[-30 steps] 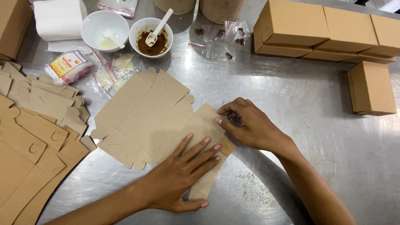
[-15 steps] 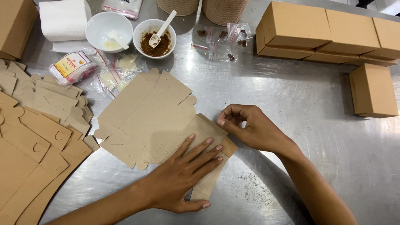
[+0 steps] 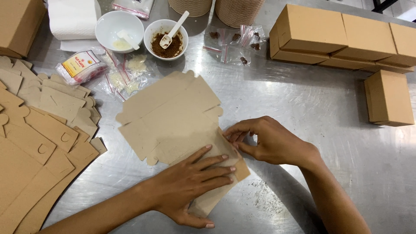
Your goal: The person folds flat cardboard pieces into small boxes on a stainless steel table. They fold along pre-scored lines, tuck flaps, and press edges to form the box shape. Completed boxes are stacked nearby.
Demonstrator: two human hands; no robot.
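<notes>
A flat, unfolded brown cardboard box blank [image 3: 173, 115] lies on the steel table [image 3: 312, 108]. My left hand [image 3: 190, 182] lies flat on its near panel, fingers spread and pressing it down. My right hand [image 3: 268, 141] pinches the panel's right edge between thumb and fingertips, right beside my left fingertips. The near flap runs under my left palm and is partly hidden.
A pile of flat box blanks [image 3: 39, 138] fills the left side. Folded brown boxes [image 3: 342, 39] line the back right, one box [image 3: 388, 104] stands apart. At the back stand a white bowl [image 3: 119, 30], a bowl of brown powder with a spoon [image 3: 165, 39], small plastic bags [image 3: 236, 45] and a paper roll [image 3: 71, 19].
The view has shifted a little. My right hand has slid down and left along the panel's edge, closer to my left fingertips. My left hand stays pressed on the cardboard.
</notes>
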